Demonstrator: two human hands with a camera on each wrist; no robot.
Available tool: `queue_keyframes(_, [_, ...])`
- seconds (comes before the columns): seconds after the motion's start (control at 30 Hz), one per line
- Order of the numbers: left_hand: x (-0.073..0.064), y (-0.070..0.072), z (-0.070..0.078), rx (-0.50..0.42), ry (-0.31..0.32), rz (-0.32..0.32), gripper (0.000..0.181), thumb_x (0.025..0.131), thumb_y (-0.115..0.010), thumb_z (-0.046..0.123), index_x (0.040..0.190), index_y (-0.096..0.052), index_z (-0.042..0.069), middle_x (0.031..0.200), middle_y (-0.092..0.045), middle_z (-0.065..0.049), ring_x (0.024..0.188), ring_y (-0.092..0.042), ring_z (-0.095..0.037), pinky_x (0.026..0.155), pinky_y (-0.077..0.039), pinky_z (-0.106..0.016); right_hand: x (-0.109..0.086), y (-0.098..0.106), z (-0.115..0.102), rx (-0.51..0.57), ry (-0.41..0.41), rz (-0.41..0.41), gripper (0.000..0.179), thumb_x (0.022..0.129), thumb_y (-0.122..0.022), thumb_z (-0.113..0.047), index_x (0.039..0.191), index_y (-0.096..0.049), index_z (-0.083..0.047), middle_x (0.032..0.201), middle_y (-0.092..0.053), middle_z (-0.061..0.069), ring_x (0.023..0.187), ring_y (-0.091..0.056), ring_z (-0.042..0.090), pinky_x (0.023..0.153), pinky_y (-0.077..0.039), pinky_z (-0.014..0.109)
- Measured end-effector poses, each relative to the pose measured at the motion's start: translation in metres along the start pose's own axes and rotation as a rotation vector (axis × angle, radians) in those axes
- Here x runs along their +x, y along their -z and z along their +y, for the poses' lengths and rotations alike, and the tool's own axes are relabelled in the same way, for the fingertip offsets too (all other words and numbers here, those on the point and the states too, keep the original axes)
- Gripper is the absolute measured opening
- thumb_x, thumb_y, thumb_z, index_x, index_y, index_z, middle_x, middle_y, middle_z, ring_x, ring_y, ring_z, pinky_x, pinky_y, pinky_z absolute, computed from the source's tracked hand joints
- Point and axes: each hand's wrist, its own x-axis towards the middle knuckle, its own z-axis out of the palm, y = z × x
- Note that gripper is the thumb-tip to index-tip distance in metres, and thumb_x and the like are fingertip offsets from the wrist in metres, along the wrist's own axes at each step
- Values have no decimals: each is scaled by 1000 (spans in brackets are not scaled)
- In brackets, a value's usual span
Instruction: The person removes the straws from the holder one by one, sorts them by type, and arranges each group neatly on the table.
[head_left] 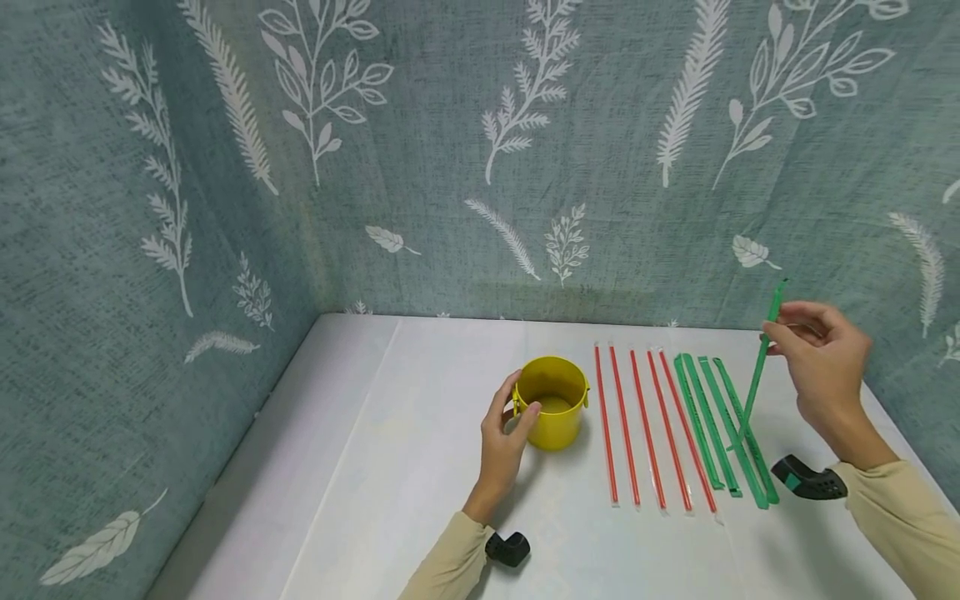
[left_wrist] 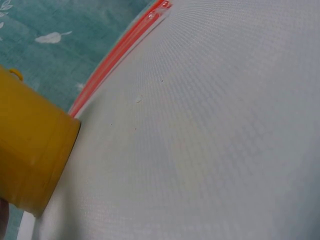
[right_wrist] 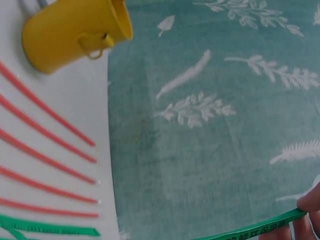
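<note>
A small yellow bucket stands upright on the white table. My left hand grips its left side, thumb at the front rim and fingers round the side. Only part of the bucket shows in the left wrist view. Over the table's right side, my right hand pinches a green wrapped straw near its upper end. This straw slants down, its lower end overlapping several green straws in the head view. Dark printed characters show on the held straw's wrapper in the right wrist view.
Between the bucket and the green straws, several red straws in clear wrappers lie in a spaced row. A green-blue leaf-patterned cloth hangs behind and to the left of the white table.
</note>
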Motion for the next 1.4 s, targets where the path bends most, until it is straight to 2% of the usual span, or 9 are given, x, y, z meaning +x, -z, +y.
queue_keyframes(0.2, [-1,1,-2,5,3,6,51,93,-57,9,141,-41,0,140,-45,-18,122,-42,-42,94,-38,-52,6,8,13,-305,-8,-12,22,86,-64,1,107,-64,-3,84,-57,-8,69,-57,-1,56,-46,11])
queue_keyframes(0.5, [-1,1,-1,-9,0,-2,51,93,-56,7,141,-40,0,141,-44,-18,122,-42,-42,95,-37,-53,10,22,39,-391,-68,-70,16,88,-65,-8,104,-65,-12,85,-56,-15,69,-54,-2,53,-42,10])
queue_keyframes(0.63, [0,1,-1,-4,-10,3,51,93,-57,6,141,-40,-1,140,-45,-20,121,-42,-44,94,-38,-53,13,29,53,-510,-53,-124,23,90,-64,-16,109,-64,-3,84,-53,-20,70,-51,-4,53,-42,12])
queue_keyframes(0.73, [1,1,-1,3,-18,3,51,93,-57,6,141,-40,-2,139,-45,-20,120,-42,-45,93,-38,-53,18,37,75,-592,-62,-156,32,90,-63,-22,111,-63,3,84,-53,-18,69,-50,-4,52,-43,17])
queue_keyframes(0.9, [1,1,-1,4,-13,1,51,93,-57,6,141,-41,-1,140,-45,-19,121,-42,-43,94,-38,-52,31,52,134,-674,-80,-154,33,88,-65,-33,105,-65,-4,83,-57,-13,68,-51,0,49,-45,26])
queue_keyframes(1.03, [1,1,-1,-1,-10,1,51,93,-56,6,141,-41,0,140,-45,-18,121,-42,-42,94,-37,-52,38,58,166,-744,-69,-168,30,88,-65,-32,103,-66,-7,78,-60,-12,63,-54,4,50,-45,23])
queue_keyframes(1.13, [1,0,-5,1,-9,3,51,93,-57,7,141,-41,3,140,-46,-15,122,-43,-40,95,-38,-50,29,49,151,-788,-98,-203,28,89,-64,-23,104,-66,0,79,-66,1,63,-55,10,49,-44,24])
queue_keyframes(1.27, [1,0,-6,3,-4,1,51,93,-57,7,141,-41,2,140,-45,-16,121,-43,-39,95,-39,-49,15,36,122,-786,-147,-243,28,87,-61,-11,104,-64,11,88,-65,25,76,-55,30,54,-41,30])
queue_keyframes(1.4, [1,0,-2,-3,-4,-2,51,93,-57,6,141,-40,-1,139,-45,-20,121,-43,-42,94,-38,-52,12,36,129,-805,-121,-262,26,85,-56,-6,100,-63,13,84,-63,26,81,-51,40,59,-37,36])
